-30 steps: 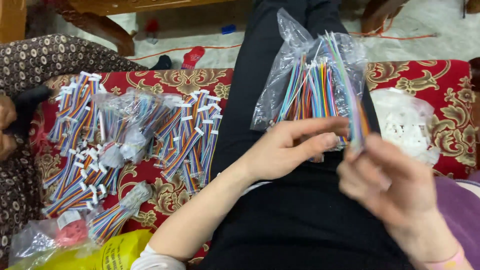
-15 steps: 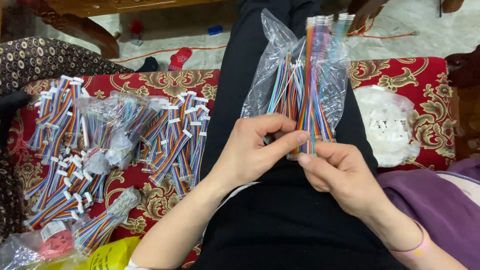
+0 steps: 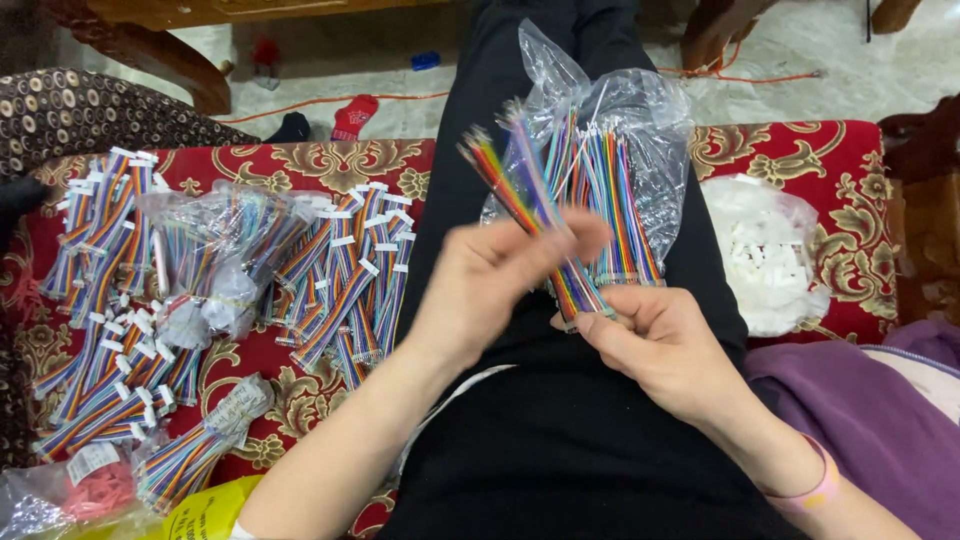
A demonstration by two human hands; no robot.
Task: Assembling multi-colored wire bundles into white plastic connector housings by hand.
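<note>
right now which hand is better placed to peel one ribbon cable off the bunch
Left. The left hand has fingers free along the ribbon cable bunch, while the right hand pinches its lower end and seems needed to steady it.

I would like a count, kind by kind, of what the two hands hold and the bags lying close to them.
Rainbow wire strips held between left hand and right hand: 1 bunch
Clear bag of rainbow wires on the lap: 1
Bag of white pieces on the red cushion: 1
Total: 3

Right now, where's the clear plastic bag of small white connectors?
In the head view, the clear plastic bag of small white connectors lies on the red patterned cushion, to the person's right, beside the black-clad leg and above the purple cloth.
</note>
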